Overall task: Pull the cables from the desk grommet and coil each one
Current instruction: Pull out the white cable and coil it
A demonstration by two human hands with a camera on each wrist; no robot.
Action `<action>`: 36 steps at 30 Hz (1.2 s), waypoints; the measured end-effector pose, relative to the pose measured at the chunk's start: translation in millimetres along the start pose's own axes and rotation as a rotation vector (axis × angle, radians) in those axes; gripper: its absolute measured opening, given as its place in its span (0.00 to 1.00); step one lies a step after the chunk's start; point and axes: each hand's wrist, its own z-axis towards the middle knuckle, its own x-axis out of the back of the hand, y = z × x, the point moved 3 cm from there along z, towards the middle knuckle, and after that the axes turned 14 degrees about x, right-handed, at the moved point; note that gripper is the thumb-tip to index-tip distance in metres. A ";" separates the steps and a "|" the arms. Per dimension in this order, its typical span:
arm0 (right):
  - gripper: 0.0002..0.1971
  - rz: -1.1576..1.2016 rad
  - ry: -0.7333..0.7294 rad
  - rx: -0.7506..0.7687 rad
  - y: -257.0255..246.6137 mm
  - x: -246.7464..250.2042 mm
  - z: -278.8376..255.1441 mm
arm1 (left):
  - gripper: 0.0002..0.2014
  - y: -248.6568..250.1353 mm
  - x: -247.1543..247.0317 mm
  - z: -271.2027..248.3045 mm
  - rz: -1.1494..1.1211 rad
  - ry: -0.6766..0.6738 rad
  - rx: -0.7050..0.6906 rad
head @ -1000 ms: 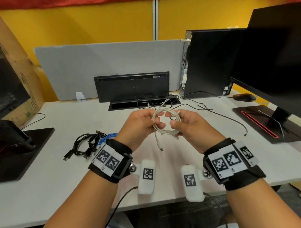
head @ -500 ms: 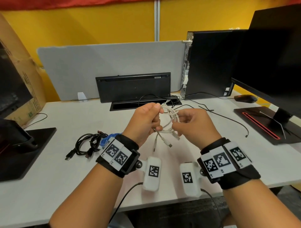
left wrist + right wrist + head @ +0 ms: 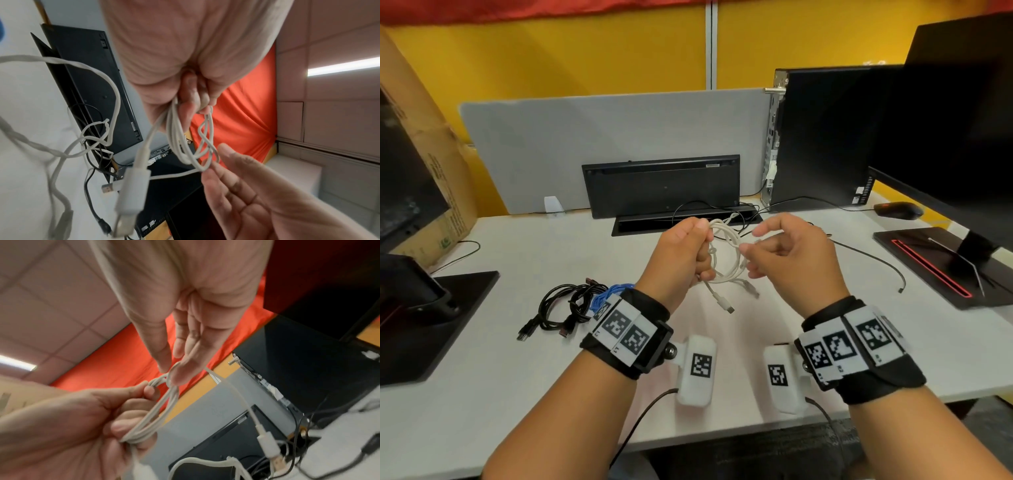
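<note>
above desk [image 3: 482, 394], hands gripping white cable [image 3: 726, 253]

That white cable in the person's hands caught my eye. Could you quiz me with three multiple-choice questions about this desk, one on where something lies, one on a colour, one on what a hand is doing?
1. Where do the coiled black cables lie?
A. On the desk, left of the left hand
B. On top of the computer tower
C. In the grommet

2. What colour is the wall behind the desk?
A. Green
B. Yellow
C. White

3. What is the left hand doing?
A. Lying flat on the desk
B. Gripping the white cable's loops
C. Holding the mouse

Answers:
1 A, the black cables rest on the desk.
2 B, the wall is yellow.
3 B, the left hand grips the white cable.
</note>
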 end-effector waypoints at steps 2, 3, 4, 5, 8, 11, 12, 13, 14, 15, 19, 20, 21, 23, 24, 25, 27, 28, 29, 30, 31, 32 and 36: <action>0.05 -0.115 -0.043 0.110 -3.4 -0.3 1.2 | 0.14 -0.6 -0.2 -1.1 -0.003 -0.006 0.006; 0.05 -0.196 -0.093 0.157 -4.0 -0.2 1.7 | 0.13 -1.2 -0.2 -1.3 0.000 -0.007 0.006; 0.06 -0.302 -0.156 0.202 -4.3 -0.1 2.3 | 0.13 -1.8 0.0 -1.3 0.006 -0.005 0.007; 0.07 -0.416 -0.212 0.247 -4.5 0.1 2.4 | 0.13 -2.3 0.2 -1.2 0.009 0.000 0.009; 0.07 -0.549 -0.176 0.355 -6.1 4.8 3.9 | 0.13 -3.1 1.5 -0.3 0.003 0.019 0.011; 0.04 -0.516 -0.039 0.406 -5.4 8.1 3.2 | 0.14 -3.6 -0.5 0.4 -0.071 -0.027 0.006; 0.04 -0.466 -0.006 0.392 -2.8 7.8 3.1 | 0.14 -4.1 -2.1 0.0 -0.119 -0.063 0.006; 0.05 -0.391 0.019 0.361 0.4 7.3 3.2 | 0.15 -4.7 -3.9 -0.3 -0.175 -0.101 0.006; 0.05 -0.309 0.031 0.318 4.4 6.6 3.6 | 0.15 -5.4 -5.6 -0.8 -0.232 -0.134 0.008; 0.06 -0.224 0.030 0.265 8.1 5.6 3.5 | 0.15 -6.2 -7.3 -0.9 -0.282 -0.159 0.010; 0.09 0.139 0.003 0.039 15.0 -0.2 0.8 | 0.15 -9.9 -10.8 1.8 -0.403 -0.199 0.014; 0.09 0.221 -0.011 -0.006 13.7 -1.6 -0.3 | 0.15 -10.8 -10.7 3.0 -0.419 -0.200 0.016; 0.09 0.297 -0.029 -0.046 11.8 -2.6 -1.2 | 0.15 -11.8 -10.3 4.0 -0.430 -0.201 0.017; 0.09 0.432 -0.059 -0.103 9.1 -3.4 -2.6 | 0.15 -14.3 -10.2 5.6 -0.441 -0.203 0.012; 0.09 0.478 -0.072 -0.118 7.4 -2.9 -3.2 | 0.15 -15.5 -10.2 6.5 -0.445 -0.202 0.006; 0.10 0.511 -0.083 -0.132 5.9 -2.5 -3.8 | 0.16 -16.4 -10.3 7.1 -0.449 -0.201 0.000; 0.08 0.574 -0.098 -0.156 3.3 -1.8 -5.0 | 0.16 -17.0 -10.1 8.3 -0.449 -0.198 -0.013; 0.08 0.598 -0.098 -0.164 2.0 -1.1 -5.4 | 0.16 -17.2 -10.2 8.8 -0.442 -0.196 -0.020; 0.11 0.604 -0.093 -0.173 1.8 -0.5 -5.3 | 0.15 -17.2 -10.4 9.0 -0.433 -0.194 -0.025; 0.14 0.600 -0.092 -0.183 1.5 -0.6 -5.0 | 0.15 -17.4 -10.6 8.5 -0.423 -0.190 -0.026; 0.17 0.592 -0.094 -0.192 1.1 -0.9 -4.6 | 0.15 -17.9 -11.1 7.9 -0.413 -0.186 -0.024; 0.18 0.593 -0.099 -0.201 0.3 -1.4 -4.3 | 0.15 -18.9 -12.0 7.2 -0.403 -0.184 -0.019; 0.18 0.700 -0.136 -0.288 -1.4 -1.9 -3.0 | 0.14 -18.8 -13.4 4.8 -0.343 -0.189 -0.009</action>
